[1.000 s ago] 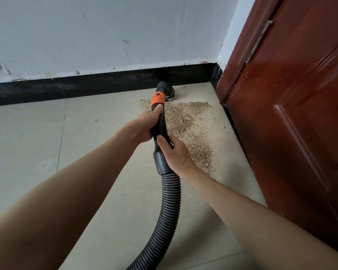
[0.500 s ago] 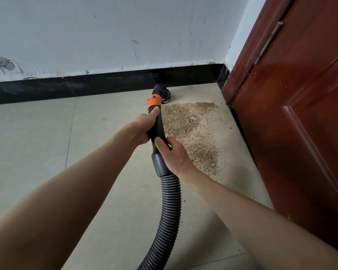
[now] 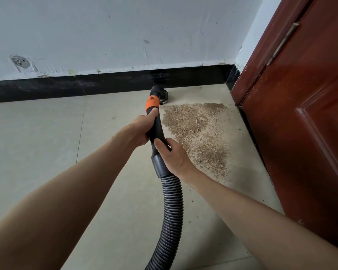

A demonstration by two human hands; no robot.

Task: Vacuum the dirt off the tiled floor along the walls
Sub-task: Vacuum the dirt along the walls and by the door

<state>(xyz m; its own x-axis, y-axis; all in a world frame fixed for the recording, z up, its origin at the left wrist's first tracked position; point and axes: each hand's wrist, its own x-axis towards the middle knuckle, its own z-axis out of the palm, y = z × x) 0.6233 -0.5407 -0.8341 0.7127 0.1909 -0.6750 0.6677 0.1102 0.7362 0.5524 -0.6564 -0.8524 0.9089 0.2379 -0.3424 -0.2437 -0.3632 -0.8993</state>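
— Item one: black curved plastic vacuum handle [image 3: 157, 131] with orange collar [image 3: 151, 103]. Location?
— Held over beige tiled floor [image 3: 47, 145], pointing toward black skirting board [image 3: 105, 82] below scuffed white wall [image 3: 125, 30].

— Grip, left hand [image 3: 137, 131]?
— Wrapped around upper handle just under orange collar, thumb laid along top, fingers curled beneath and out of sight.

— Grip, right hand [image 3: 174, 156]?
— Closed around lower handle just above grey cuff [image 3: 160, 166], thumb across the top, fingers tucked around far side.

— Item two: round black nozzle head [image 3: 162, 95]?
— Down at floor level, right at skirting board, just beside near-left corner of dirt; contact with floor not clear.

— Item three: ribbed black flexible hose [image 3: 172, 217]?
— Runs from grey cuff down between both forearms, out at bottom edge.

— Item four: brown granular dirt patch [image 3: 199, 133]?
— Spread on tile right of handle, wide near wall, narrowing toward viewer, close alongside dark threshold strip.

— Item five: glossy reddish-brown wooden door [image 3: 304, 117]?
— Fills right side, metal hinge [image 3: 283, 43] visible near top.
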